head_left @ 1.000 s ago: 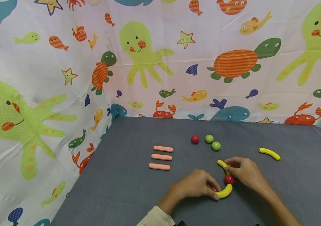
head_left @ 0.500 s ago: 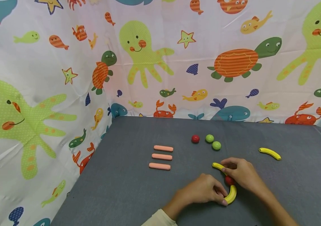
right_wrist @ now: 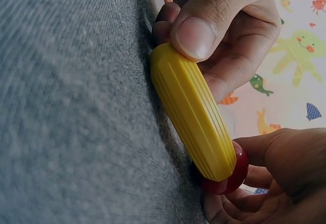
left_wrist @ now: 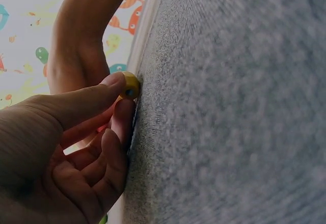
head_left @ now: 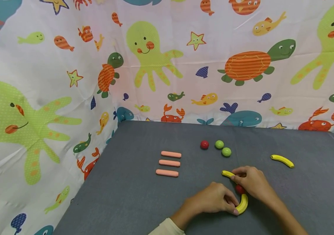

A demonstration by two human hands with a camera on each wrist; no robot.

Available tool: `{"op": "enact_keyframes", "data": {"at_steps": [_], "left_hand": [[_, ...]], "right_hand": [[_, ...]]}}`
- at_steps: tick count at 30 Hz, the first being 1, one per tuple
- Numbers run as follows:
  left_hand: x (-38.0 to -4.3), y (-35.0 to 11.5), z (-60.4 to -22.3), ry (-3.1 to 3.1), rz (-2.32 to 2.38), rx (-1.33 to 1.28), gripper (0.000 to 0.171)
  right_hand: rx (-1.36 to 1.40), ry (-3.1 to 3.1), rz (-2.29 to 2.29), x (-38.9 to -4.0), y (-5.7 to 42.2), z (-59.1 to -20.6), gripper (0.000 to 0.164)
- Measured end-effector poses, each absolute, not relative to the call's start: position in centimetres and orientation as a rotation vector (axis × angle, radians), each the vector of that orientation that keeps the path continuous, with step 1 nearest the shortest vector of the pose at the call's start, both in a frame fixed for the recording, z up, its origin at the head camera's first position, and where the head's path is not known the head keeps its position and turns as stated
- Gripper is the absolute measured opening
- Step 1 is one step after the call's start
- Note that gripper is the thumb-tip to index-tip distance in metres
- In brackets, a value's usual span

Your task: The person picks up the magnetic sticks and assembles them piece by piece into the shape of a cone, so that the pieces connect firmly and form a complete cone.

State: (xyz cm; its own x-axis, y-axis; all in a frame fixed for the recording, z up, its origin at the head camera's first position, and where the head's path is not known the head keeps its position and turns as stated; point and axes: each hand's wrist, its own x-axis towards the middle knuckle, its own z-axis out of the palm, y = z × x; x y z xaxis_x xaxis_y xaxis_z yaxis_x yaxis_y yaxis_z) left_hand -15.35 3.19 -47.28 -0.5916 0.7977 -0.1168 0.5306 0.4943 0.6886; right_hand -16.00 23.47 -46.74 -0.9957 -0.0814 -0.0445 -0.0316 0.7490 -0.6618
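Observation:
My left hand (head_left: pixel 214 199) pinches the near end of a curved yellow toy banana (head_left: pixel 242 204) between thumb and fingertips. The banana's open, holed end (left_wrist: pixel 131 90) shows at those fingertips in the left wrist view. Just beyond it, my right hand (head_left: pixel 252 182) pinches a second toy banana (head_left: pixel 227 173), its far end pointing left. A red ball (head_left: pixel 240 189) lies between the two bananas, partly covered by the right hand. In the right wrist view the near banana (right_wrist: pixel 191 117) overlaps the red ball (right_wrist: pixel 241 169); the second banana is hidden there.
Three pink sticks (head_left: pixel 169 163) lie in parallel on the grey table (head_left: pixel 120 202), left of the hands. Behind the hands are another red ball (head_left: pixel 204 145) and two green balls (head_left: pixel 226 152). A third toy banana (head_left: pixel 282 161) lies right. A sea-animal curtain (head_left: pixel 161 107) borders the table.
My left hand has moved right and nearer, turning the near banana more upright. The far banana's free end has swung left and down in my right hand. Little differs over the last half second.

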Motion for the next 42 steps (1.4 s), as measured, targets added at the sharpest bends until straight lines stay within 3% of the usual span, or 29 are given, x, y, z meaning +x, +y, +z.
{"op": "enact_keyframes", "data": {"at_steps": [12,23,32,42], "left_hand": [[-16.5,2.1,-47.0,2.265,1.06,1.013,0.014],[-20.3,-0.3,-46.8,2.596,1.362,0.845,0.023],[-24.5,-0.5,-46.5,2.695,1.66,0.553,0.029],[-28.0,0.3,-47.0,2.774,1.569,0.46,0.037]], "right_hand": [[-0.087,2.857,-1.095,-16.1,23.7,-46.9,0.021],[-0.062,2.835,-1.12,-16.2,23.8,-46.7,0.018],[-0.021,2.804,-1.141,-16.1,23.7,-47.1,0.026],[-0.021,2.781,-1.166,-16.0,23.9,-46.9,0.027]]}}
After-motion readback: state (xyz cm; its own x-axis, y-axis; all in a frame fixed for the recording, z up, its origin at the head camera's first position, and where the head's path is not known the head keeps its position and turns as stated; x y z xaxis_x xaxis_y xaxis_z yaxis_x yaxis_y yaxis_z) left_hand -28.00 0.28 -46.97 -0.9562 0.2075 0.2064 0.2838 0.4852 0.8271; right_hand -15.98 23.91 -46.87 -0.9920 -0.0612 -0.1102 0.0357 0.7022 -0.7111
